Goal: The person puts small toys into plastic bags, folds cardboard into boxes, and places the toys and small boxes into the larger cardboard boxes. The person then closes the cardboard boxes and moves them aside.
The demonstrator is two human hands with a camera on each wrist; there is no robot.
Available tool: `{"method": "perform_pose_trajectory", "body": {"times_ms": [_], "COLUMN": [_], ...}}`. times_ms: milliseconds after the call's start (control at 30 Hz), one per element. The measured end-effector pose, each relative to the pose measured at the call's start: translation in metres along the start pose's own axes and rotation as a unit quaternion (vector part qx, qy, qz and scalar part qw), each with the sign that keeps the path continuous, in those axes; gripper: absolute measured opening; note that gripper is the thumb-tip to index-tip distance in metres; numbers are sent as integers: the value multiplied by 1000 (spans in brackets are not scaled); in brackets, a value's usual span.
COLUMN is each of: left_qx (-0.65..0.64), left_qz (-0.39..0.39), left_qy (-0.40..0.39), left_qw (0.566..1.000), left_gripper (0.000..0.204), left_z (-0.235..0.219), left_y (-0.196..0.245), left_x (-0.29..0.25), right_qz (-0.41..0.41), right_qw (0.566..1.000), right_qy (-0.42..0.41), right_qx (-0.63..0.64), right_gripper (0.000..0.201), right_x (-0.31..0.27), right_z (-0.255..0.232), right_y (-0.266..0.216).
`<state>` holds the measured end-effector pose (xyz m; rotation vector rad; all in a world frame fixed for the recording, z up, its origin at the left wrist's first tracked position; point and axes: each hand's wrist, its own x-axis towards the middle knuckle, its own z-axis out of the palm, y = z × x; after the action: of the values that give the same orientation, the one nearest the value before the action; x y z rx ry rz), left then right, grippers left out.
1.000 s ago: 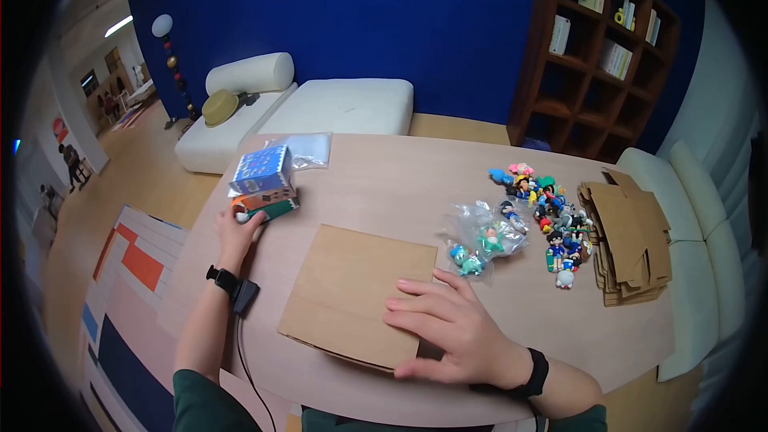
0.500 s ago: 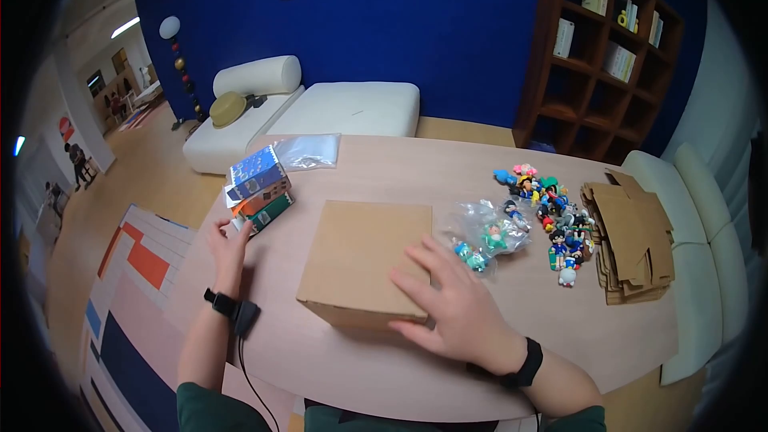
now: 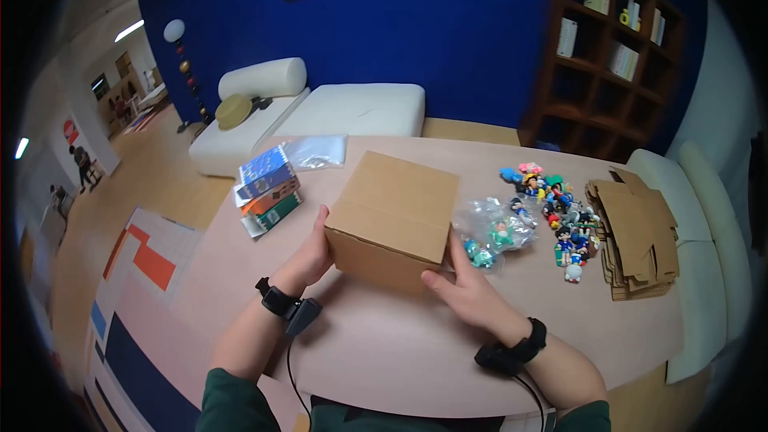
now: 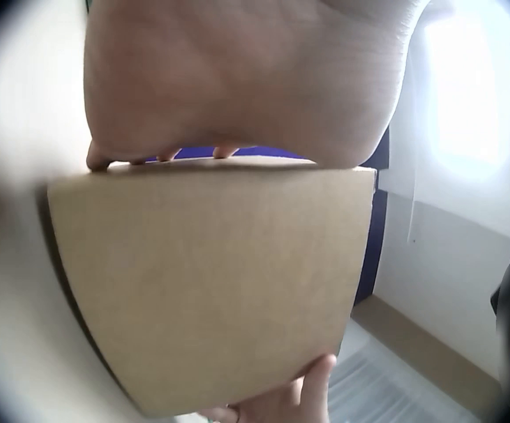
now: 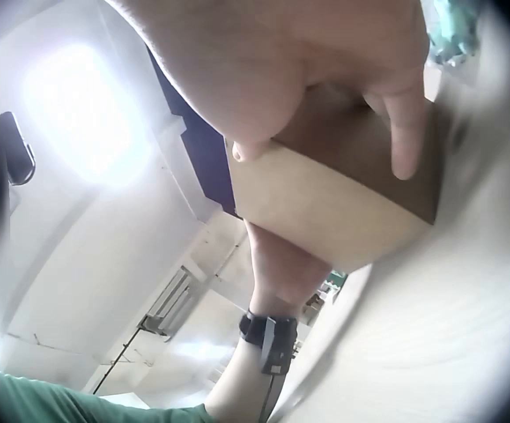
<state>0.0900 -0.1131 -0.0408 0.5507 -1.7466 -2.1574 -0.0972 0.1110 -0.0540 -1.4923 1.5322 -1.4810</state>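
Note:
A closed brown cardboard box [image 3: 392, 200] is held between both hands over the middle of the table. My left hand [image 3: 312, 256] grips its left side, palm toward the box. On the other side, my right hand [image 3: 470, 288] holds the near right corner, thumb on the front face and fingers along the right side. The right wrist view shows the fingers of that hand [image 5: 299, 70] spread on the box's side [image 5: 361, 141]. From the left wrist, one broad plain face of the box [image 4: 211, 282] fills the view, with most left fingers hidden behind the top edge.
Small printed boxes [image 3: 270, 188] stand stacked at the left, beside a clear plastic bag [image 3: 320, 152]. Right of the box lie bagged figurines [image 3: 500, 232] and a pile of loose figurines [image 3: 564, 220]. Flattened cardboard boxes [image 3: 636, 232] are stacked at the right edge.
My left hand has left the small printed boxes and come to the cardboard box's left side. The box has been tipped up and turned, and my right hand has shifted to its right corner.

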Motion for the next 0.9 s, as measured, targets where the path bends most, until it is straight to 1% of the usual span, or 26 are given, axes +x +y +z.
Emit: {"method": "perform_pose_trajectory", "body": {"times_ms": [33, 100, 133, 167, 200, 233, 267, 300, 333, 367, 400, 433, 467, 500, 533, 567, 633, 667, 700, 733, 767, 800, 833, 867, 900], "left_qx": [-23, -1, 18, 20, 71, 120, 119, 134, 147, 143, 201, 258, 257, 223, 188, 185, 96, 107, 102, 30, -39, -46, -57, -68, -71], "left_qz": [-29, -17, -4, -4, 50, 104, 105, 152, 198, 199, 216, 231, 230, 237, 244, 245, 202, 154, 154, 80, 3, 1, 14, 29, 33], "left_qy": [46, 36, 35, 32, 37, 43, 44, 106, 167, 167, 204, 240, 239, 264, 289, 289, 315, 265, 263, 230, 199, 201, 151, 100, 98], "left_qw": [998, 999, 999, 999, 996, 986, 986, 973, 955, 955, 933, 907, 908, 908, 907, 907, 922, 946, 947, 969, 979, 978, 987, 992, 992], "left_gripper": [80, 82, 83, 83, 83, 83, 83, 79, 76, 76, 72, 69, 69, 67, 66, 66, 69, 76, 76, 78, 85, 85, 86, 89, 89], "left_z": [4, 7, 6, 2, -1, -5, -10, -10, -10, -14, -20, -24, -23, -20, -15, -9, 3, -8, -5, 0, 1, 3, 8, 13, 17], "left_y": [3, 3, 4, 2, 2, 3, 6, 18, 29, 40, 50, 57, 59, 60, 59, 58, 53, 46, 45, 40, 37, 40, 50, 61, 70], "left_x": [8, 19, 23, 29, 35, 39, 44, 51, 59, 67, 75, 82, 87, 93, 97, 100, 105, 113, 116, 121, 120, 114, 105, 96, 89], "right_qz": [-1, 51, 49, 74, 98, 97, 143, 190, 192, 220, 246, 247, 141, 28, -157, -157, -84, -82, -1, 84, 88, 87, 83, 75, 74], "right_qw": [1000, 989, 989, 981, 971, 971, 952, 928, 928, 926, 918, 918, 983, 991, 954, 953, 925, 925, 968, 983, 983, 987, 987, 990, 990], "right_qy": [10, 16, 21, 32, 41, 41, 30, 18, 18, -52, -122, -121, -84, -43, 79, 77, 202, 200, 183, 161, 157, 132, 108, 99, 98], "right_qx": [-3, 139, 138, 177, 216, 216, 269, 320, 318, 303, 287, 285, 82, -126, -244, -246, -309, -314, -170, -24, -29, 29, 87, 72, 67], "right_gripper": [95, 90, 90, 83, 77, 77, 68, 61, 61, 56, 52, 52, 51, 50, 47, 47, 56, 56, 60, 63, 63, 67, 71, 69, 69], "right_x": [0, 1, 0, -1, -2, -3, -4, -6, -7, -5, -5, -6, -8, -8, -6, 1, 16, 16, 17, 16, 16, 16, 16, 13, 10], "right_z": [-2, -4, -5, -6, -6, -7, -8, -9, -6, -3, -2, -5, -10, -15, -23, -32, -48, -44, -37, -34, -35, -35, -35, -29, -23], "right_y": [0, -5, -7, -8, -10, -13, -16, -19, -23, -28, -33, -45, -61, -69, -63, -62, -62, -55, -43, -34, -28, -24, -24, -31, -39]}}
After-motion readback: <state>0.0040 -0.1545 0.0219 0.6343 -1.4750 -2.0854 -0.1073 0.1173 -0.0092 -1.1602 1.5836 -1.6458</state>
